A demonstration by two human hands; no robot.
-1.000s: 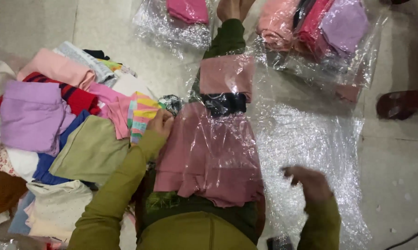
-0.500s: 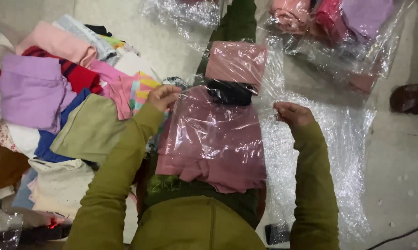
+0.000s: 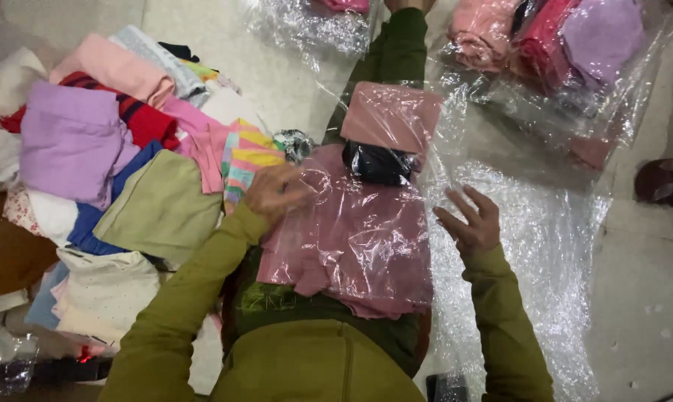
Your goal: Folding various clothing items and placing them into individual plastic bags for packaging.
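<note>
A dusty-pink garment [image 3: 351,246] sheathed in a clear plastic bag [image 3: 396,201] lies across the person's lap at centre. The left hand [image 3: 277,192] pinches the bag's edge at 9 o'clock; the right hand [image 3: 469,222] hovers spread open at 3 o'clock, touching only loose film. A heap of folded clothes [image 3: 105,171] crowds the left. Bagged pink and lilac bundles [image 3: 567,45] lie on the floor [image 3: 649,298] at 1 o'clock.
</note>
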